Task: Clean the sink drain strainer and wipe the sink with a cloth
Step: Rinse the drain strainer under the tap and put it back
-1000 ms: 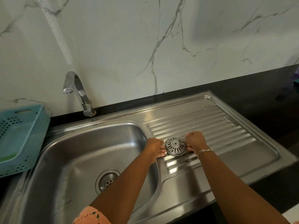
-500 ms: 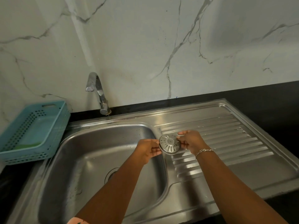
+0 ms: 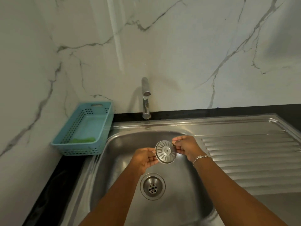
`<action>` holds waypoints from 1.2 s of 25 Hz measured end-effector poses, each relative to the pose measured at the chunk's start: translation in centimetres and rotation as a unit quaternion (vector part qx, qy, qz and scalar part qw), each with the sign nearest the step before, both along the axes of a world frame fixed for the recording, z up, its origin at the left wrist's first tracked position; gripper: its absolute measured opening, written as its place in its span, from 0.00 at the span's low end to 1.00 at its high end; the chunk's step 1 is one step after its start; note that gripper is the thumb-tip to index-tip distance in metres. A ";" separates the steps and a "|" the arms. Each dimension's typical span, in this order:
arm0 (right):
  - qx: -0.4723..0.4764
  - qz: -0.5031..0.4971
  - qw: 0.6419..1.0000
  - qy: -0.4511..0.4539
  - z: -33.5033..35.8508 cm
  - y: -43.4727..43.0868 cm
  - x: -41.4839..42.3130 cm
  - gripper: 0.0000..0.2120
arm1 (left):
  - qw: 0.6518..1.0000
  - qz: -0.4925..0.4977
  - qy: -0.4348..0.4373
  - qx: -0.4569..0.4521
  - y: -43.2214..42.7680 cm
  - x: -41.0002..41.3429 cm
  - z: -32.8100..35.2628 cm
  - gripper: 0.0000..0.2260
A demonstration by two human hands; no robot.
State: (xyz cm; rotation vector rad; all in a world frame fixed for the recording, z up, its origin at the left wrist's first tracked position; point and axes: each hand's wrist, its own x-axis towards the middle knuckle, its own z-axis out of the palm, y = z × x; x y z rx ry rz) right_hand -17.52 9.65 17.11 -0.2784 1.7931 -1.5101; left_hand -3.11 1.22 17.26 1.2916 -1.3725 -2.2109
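A round steel drain strainer (image 3: 165, 151) with slots around its rim is held tilted over the sink basin (image 3: 187, 207), its flat face turned toward me. My left hand (image 3: 144, 159) grips its left edge and my right hand (image 3: 187, 148) pinches its right edge. Below them the open drain hole (image 3: 152, 186) sits in the basin floor. A green cloth (image 3: 82, 140) lies in the blue basket.
A blue perforated plastic basket (image 3: 78, 152) stands on the black counter left of the sink. The chrome tap (image 3: 145, 98) rises behind the basin, with no water running. A ribbed draining board (image 3: 252, 160) extends to the right. Marble wall behind.
Both hands lifted the strainer off the draining board and carried it left over the basin, above the drain hole. My view swung left with it.
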 end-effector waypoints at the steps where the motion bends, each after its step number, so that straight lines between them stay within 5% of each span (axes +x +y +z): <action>1: -0.003 0.006 1.000 0.005 0.1 -1.1 0.4 0.12 | 1.000 0.008 -0.007 -0.003 -0.7 0.7 -0.4 0.11; 14: -0.079 -0.007 0.996 0.049 5.0 -13.9 -1.9 0.04 | 0.998 0.040 -0.057 -0.002 -7.3 5.1 -4.1 0.07; 19: -0.081 0.019 0.994 0.073 3.8 -16.4 -2.8 0.10 | 0.997 0.040 -0.060 0.006 -8.3 4.7 -4.7 0.09; 27: -0.003 0.089 0.965 0.249 4.1 -18.4 -3.0 0.09 | 0.996 0.052 -0.069 0.018 -8.1 3.5 -5.8 0.11; 30: 0.012 0.100 0.974 0.204 4.6 -18.4 -2.9 0.11 | 0.996 0.046 -0.079 0.020 -7.7 3.0 -5.8 0.11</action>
